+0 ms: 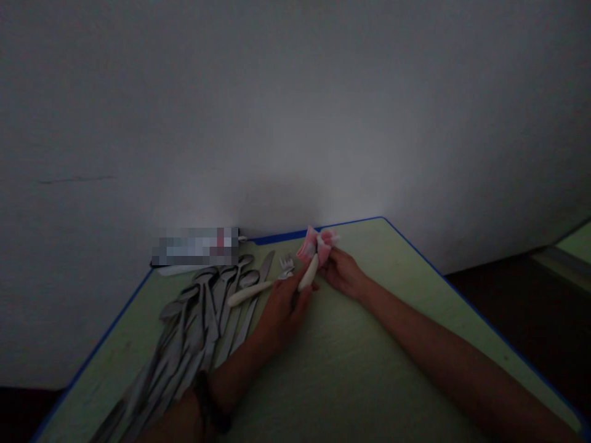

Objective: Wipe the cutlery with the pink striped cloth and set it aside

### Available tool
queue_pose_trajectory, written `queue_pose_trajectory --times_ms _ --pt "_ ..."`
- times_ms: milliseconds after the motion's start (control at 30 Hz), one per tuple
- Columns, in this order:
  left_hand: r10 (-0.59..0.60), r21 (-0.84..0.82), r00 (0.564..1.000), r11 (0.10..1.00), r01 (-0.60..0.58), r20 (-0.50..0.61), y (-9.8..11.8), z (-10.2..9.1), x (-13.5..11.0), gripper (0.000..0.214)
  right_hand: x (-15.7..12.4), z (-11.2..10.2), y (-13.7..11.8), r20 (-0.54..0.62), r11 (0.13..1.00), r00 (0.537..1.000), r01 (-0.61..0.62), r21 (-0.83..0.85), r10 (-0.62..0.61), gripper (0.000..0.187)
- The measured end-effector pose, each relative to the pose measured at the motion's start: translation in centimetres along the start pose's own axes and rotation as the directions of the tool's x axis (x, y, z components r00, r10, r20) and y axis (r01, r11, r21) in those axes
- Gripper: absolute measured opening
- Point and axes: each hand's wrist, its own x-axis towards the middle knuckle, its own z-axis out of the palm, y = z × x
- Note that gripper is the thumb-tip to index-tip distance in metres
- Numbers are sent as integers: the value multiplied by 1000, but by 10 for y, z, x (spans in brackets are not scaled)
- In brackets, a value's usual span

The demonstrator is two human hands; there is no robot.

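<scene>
My left hand (pixel 285 307) is closed around the pale handle (pixel 308 274) of a piece of cutlery. The upper end of that piece is hidden in a pink and white cloth (pixel 316 245). Pinching the cloth from the right side is my right hand (pixel 344 272). Close to my left hand, a fork's tines (pixel 287 263) show above the table. Another pale handle (pixel 249 294) sticks out to the left of my fingers; I cannot tell whether it belongs to that fork. A table knife (pixel 266 266) lies just left of the fork.
Several metal spoons and other cutlery (pixel 184 335) lie heaped on the table's left side, partly under my left forearm. A blurred-out packet (pixel 196 247) sits at the back left corner. The pale green table (pixel 392 381) has a blue edge and stands against a wall (pixel 295 123).
</scene>
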Motion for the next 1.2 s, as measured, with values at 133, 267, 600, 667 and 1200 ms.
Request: queue_pose_trajectory --times_ms 133,267,600,667,1200 --pt "-5 60 1000 998 5 -3 -2 2 0 31 -3 0 -1 103 999 994 27 -44 -22 19" --pt "-38 93 999 995 39 -6 -4 3 -1 27 -4 0 0 105 998 994 18 -56 -12 14" --pt "-111 -98 992 990 105 -67 -2 2 -5 28 0 -3 1 -41 999 999 32 8 -32 5" --pt "-190 -272 972 951 146 -140 -1 1 -3 32 -1 -4 2 -7 998 1000 15 -53 -15 8" --pt "-157 -467 921 883 -31 -357 2 0 -4 27 -3 -1 -1 -15 998 1000 -3 -61 2 16"
